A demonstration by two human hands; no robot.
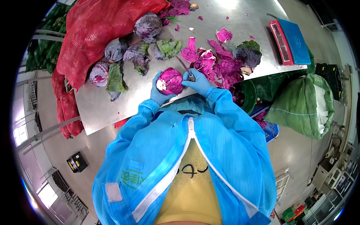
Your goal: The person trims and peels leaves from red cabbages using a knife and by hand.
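My left hand (158,94), in a blue glove, is wrapped round the left side of a trimmed red cabbage (171,81), whose pale cut stem faces left. A knife (185,66) is gripped in my gloved right hand (199,82), its blade pointing up and away to the left. The right hand's fingers are close against the cabbage's right side; whether they press on it I cannot tell. Loose purple cabbage leaves (220,62) lie heaped just beyond and right of my right hand. Several untrimmed red cabbages, one of them this dull purple head (148,27), rest at the left.
A large red mesh sack (95,33) covers the left end of the metal table (101,108). At the right end stands a red and blue box (290,42). Green sacks (300,107) stand below the right edge. Dark outer leaves (248,53) lie beside the heap.
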